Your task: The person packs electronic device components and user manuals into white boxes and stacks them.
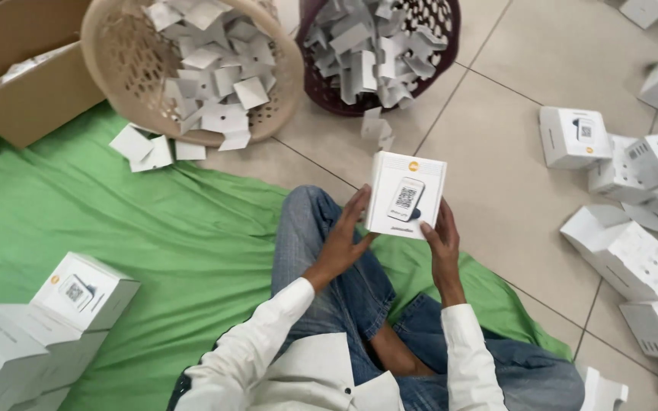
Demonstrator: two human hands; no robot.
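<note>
Your left hand (342, 242) and right hand (442, 240) grip one closed white box (406, 195) at centre, over your knees. Finished boxes (620, 164) lie at three o'clock; more stacked boxes (39, 320) at eight. Card inserts fill the beige basket (119, 68) at eleven and the maroon basket (451, 30) at twelve: judged ongoing.

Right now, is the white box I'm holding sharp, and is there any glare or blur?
Head view: the white box is fairly sharp between the left hand and right hand; light is soft and even, no harsh glare; edge boxes look slightly smeared and stretched.
</note>
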